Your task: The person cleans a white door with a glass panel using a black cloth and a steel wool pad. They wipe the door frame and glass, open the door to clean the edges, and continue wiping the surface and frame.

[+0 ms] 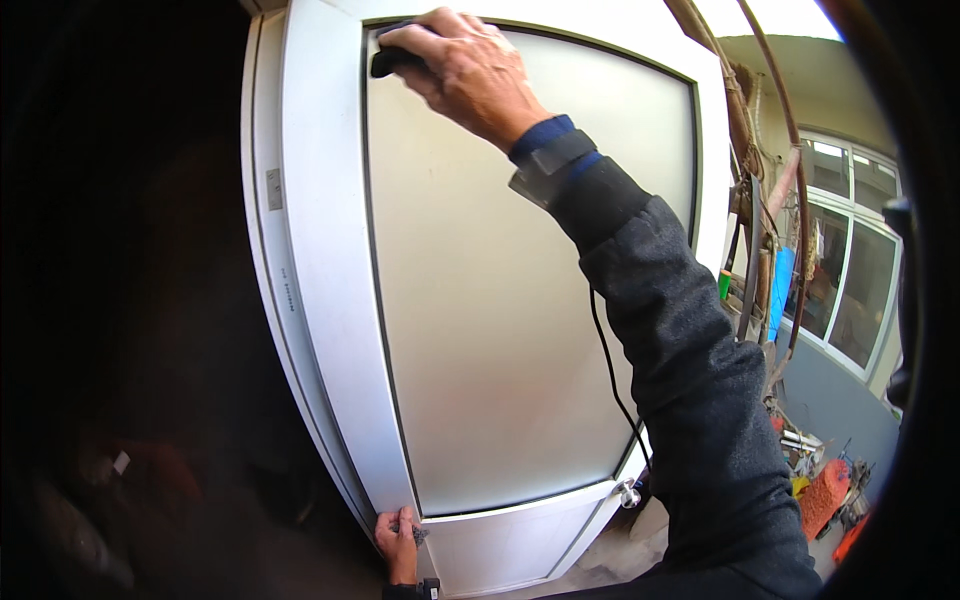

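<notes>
A white door [322,225] with a large frosted glass pane [517,285] stands before me. My right hand [469,71] is raised to the pane's upper left corner, its fingers closed around a black cloth or pad [401,61] that lies against the glass edge. Low on the door's left stile, near the pane's bottom left corner, is my left hand [400,536], with a small crumpled grey piece [420,534], perhaps a scouring pad, between its fingers. A round metal door knob [627,493] sits at the lower right of the door.
A black cable [615,382] hangs from my right sleeve across the pane. Poles [799,195] and a blue sheet [780,292] lean at the right, near a white-framed window [847,247]. Assorted items and a red textured roll [823,499] lie below. The left side is dark.
</notes>
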### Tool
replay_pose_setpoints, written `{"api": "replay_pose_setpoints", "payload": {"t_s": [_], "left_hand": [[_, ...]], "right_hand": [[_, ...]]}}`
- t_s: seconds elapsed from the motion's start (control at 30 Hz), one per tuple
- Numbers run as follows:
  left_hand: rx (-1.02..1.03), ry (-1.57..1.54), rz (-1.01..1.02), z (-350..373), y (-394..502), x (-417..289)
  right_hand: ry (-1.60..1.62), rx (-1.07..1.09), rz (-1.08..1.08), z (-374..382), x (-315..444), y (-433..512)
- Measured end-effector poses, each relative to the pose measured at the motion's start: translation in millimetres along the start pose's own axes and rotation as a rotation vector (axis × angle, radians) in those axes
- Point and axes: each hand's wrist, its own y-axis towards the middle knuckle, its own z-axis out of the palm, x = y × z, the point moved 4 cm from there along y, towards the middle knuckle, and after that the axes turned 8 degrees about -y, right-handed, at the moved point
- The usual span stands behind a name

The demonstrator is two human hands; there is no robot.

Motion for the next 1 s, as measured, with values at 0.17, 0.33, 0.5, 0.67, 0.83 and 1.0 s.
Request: {"api": "replay_pose_setpoints", "payload": {"t_s": [0.17,0.33,0.5,0.67,0.83,1.0], "left_hand": [[-0.006,0.025,-0.056,-1,-6,-10],[0.028,0.047,-0.002,0,-6,-16],[0.058,0.010,0.098,-1,-12,-21],[0.044,-0.020,0.136,-6,0,-2],[-0.018,0.024,-0.007,-11,3,18],[-0.006,0.058,-0.056,-6,-8,5]], "right_hand": [[-0.355,-0.141,0.170,-53,-102,-80],[-0.524,-0.165,0.449,-126,-185,-156],[-0.752,-0.137,0.465,-149,-215,-178],[-0.627,-0.113,0.544,-140,-177,-199],[-0.416,-0.017,0.453,-150,-73,-284],[-0.218,0.183,0.648,-169,60,-436]]}}
